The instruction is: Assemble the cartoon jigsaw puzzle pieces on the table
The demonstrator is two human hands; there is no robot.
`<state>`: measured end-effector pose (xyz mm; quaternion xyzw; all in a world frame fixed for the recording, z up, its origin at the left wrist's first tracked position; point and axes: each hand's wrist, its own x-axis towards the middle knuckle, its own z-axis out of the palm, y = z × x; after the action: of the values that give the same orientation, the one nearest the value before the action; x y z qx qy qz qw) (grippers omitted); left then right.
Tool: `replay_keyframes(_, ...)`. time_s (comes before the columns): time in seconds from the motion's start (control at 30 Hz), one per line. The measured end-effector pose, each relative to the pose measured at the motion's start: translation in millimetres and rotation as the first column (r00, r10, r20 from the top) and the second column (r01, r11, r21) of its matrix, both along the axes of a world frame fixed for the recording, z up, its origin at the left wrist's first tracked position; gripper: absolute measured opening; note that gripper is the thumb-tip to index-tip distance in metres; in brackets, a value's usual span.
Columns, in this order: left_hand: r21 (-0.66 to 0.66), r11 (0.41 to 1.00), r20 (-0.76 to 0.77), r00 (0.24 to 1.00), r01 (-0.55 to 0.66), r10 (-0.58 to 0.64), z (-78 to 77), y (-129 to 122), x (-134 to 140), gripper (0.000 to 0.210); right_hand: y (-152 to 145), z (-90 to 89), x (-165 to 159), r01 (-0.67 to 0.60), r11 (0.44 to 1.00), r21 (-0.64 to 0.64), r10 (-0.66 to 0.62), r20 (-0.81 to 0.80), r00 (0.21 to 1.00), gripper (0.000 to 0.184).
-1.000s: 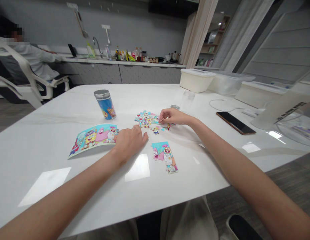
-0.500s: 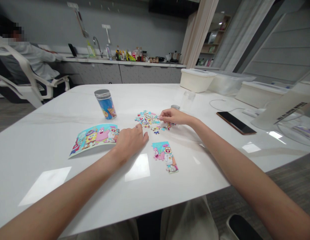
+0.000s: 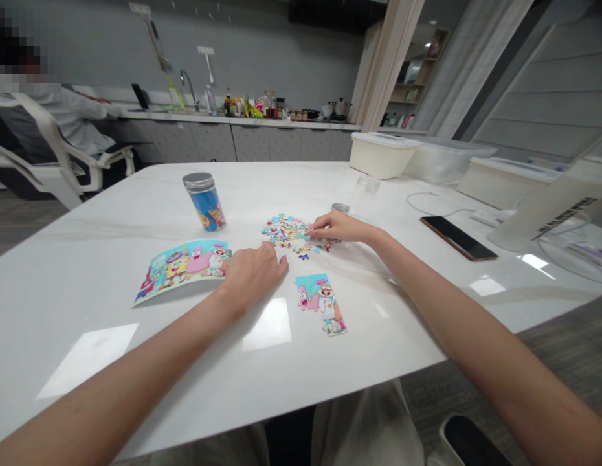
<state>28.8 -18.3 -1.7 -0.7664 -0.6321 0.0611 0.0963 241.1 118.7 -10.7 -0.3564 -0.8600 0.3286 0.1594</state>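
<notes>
My right hand (image 3: pixel 340 226) reaches into a loose pile of small jigsaw pieces (image 3: pixel 287 228). Its thumb and fingers are pinched together, apparently on one puzzle piece at the pile's right side. Flat on the table rests my left hand (image 3: pixel 254 272), thumb apart from the fingers, with nothing visible in it. It covers the right end of a curved cartoon picture sheet (image 3: pixel 197 264). Nearer to me, between my arms, lies a joined section of the puzzle (image 3: pixel 323 301) with a pink figure and a figure in white.
Behind the sheet stands a blue cartoon canister (image 3: pixel 207 206) with a metal lid. A clear jar (image 3: pixel 366 194) and a metal lid (image 3: pixel 340 208) are beyond my right hand. Rightward are a phone (image 3: pixel 457 238), a cable and storage boxes (image 3: pixel 382 157). A person (image 3: pixel 72 123) sits far left.
My right fingers have shifted very slightly within the pile. My left hand, the picture sheet and the joined section stay where they were.
</notes>
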Motion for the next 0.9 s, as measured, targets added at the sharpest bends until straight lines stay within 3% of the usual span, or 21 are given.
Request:
replay_keyframes(0.43, 0.027, 1.0, 0.023, 1.0, -0.002, 0.001, -1.8, 0.5, -1.3, 0.04, -4.9, 3.4, -2.7, 0.062, 0.995, -0.073, -0.062, -0.007, 0.998, 0.033)
replay_keyframes(0.7, 0.049, 0.999, 0.029, 1.0, -0.005, 0.003, -5.3, 2.2, -2.4, 0.04, 2.2, -2.4, 0.5, 0.055, 0.998, 0.025, -0.055, -0.017, 0.998, 0.028)
replay_keyframes(0.9, 0.049, 0.999, 0.016, 1.0, -0.007, 0.006, -3.8, 1.3, -1.7, 0.04, -2.0, -1.3, -1.4, 0.037, 0.986, -0.161, -0.056, -0.117, 0.992, 0.018)
